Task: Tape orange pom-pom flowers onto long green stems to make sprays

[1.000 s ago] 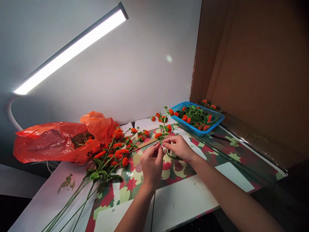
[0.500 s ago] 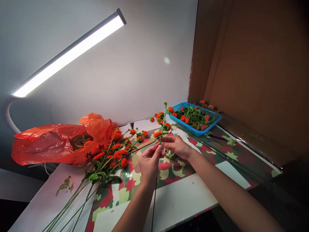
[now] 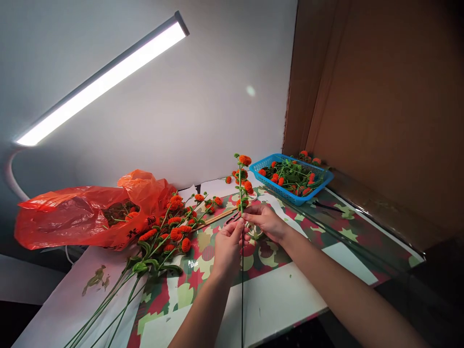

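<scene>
Upright over the table stands a stem with orange fuzzy flowers (image 3: pixel 245 186), green leaves and a long dark lower stalk. My left hand (image 3: pixel 230 241) is closed, its thumb and fingers pinching the stalk below the lowest flower. Just above and to the right, my right hand (image 3: pixel 266 221) pinches the same stem with thumb and forefinger. Behind the hands, partly hidden, lies a pair of scissors (image 3: pixel 232 218) beside thin wooden sticks (image 3: pixel 215 219). A bundle of similar orange flowers (image 3: pixel 176 233) on long green stems rests to the left.
A blue basket (image 3: pixel 297 199) of orange flowers and greenery stands at the back right. An orange plastic bag (image 3: pixel 72 212) lies at the left under a lit lamp (image 3: pixel 105 79). The table cover (image 3: pixel 195 285) is patterned, and a cardboard panel (image 3: pixel 380 96) rises at the right.
The held stem has turned, so its flowers now face right and its top has shifted left. My left hand has moved slightly right and down; my right hand stays nearly in place.
</scene>
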`<state>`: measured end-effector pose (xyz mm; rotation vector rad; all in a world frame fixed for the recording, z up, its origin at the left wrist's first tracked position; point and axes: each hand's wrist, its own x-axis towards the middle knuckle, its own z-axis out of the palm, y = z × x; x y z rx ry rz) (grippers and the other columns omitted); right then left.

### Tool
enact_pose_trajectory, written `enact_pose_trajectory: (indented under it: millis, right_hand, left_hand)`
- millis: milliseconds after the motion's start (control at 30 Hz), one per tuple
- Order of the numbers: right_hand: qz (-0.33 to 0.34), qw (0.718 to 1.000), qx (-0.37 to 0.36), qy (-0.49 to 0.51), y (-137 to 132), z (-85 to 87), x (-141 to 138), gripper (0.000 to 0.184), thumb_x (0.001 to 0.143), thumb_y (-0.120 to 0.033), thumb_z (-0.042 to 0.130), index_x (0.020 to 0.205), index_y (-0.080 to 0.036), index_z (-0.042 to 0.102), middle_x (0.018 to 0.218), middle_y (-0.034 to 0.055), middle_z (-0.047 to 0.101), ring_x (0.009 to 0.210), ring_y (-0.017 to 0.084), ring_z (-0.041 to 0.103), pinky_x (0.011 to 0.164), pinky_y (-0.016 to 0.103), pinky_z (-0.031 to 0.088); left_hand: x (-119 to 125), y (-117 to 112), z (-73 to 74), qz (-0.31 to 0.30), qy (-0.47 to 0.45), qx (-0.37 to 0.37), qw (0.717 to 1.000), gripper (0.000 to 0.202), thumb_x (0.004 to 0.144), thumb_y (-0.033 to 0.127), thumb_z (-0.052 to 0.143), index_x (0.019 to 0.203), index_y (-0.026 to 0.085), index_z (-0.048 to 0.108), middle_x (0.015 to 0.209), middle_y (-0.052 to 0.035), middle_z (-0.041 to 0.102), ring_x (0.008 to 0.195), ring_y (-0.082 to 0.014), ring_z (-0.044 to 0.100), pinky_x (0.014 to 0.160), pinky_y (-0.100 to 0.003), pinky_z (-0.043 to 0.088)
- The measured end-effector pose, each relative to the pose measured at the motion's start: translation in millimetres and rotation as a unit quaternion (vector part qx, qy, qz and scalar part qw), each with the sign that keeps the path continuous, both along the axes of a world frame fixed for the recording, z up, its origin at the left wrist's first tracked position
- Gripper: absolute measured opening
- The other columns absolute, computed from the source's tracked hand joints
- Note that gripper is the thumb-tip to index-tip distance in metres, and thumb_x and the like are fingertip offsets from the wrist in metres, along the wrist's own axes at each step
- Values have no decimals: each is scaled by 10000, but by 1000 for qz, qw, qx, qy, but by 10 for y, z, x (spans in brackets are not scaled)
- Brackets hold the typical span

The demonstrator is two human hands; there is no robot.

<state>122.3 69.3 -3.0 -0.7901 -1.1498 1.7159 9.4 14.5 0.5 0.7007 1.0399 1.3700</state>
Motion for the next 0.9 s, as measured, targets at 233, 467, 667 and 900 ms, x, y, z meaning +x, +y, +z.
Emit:
enact_pose_trajectory:
  millis: [233,467,667,900]
  right_hand:
    - [-6,997,62,49,-80,21,-77,265,614,-415,762,677,-170,682,664,-3,625,670,118,537,687,270,413]
    - [19,996,40,83,-118,-8,-93,273,612,-423,763,691,-174,685,669,-2,617,686,128,539,714,293,425]
    - [-29,998,33,34,-42,-16,-44,310,592,-430,765,686,-152,665,683,19,609,615,115,512,556,244,404]
    - [-74,994,71,-23,-77,86,-23,322,584,-441,756,666,-152,640,653,6,584,567,108,470,499,243,382]
  left_hand:
    - [-52,5,88,-68,-167,-19,983,314,601,295,780,632,128,516,489,85,412,351,24,284,320,-82,237]
    - [-47,-11,79,-107,-241,-69,962,184,790,246,634,684,130,538,519,75,392,347,20,304,321,-64,247]
    - [-24,-35,42,52,127,88,987,258,630,364,750,725,135,681,589,-11,621,463,-90,538,464,-202,442]
    - [-44,-68,57,88,244,155,953,177,673,340,709,695,164,704,573,-31,649,491,-136,590,490,-231,456]
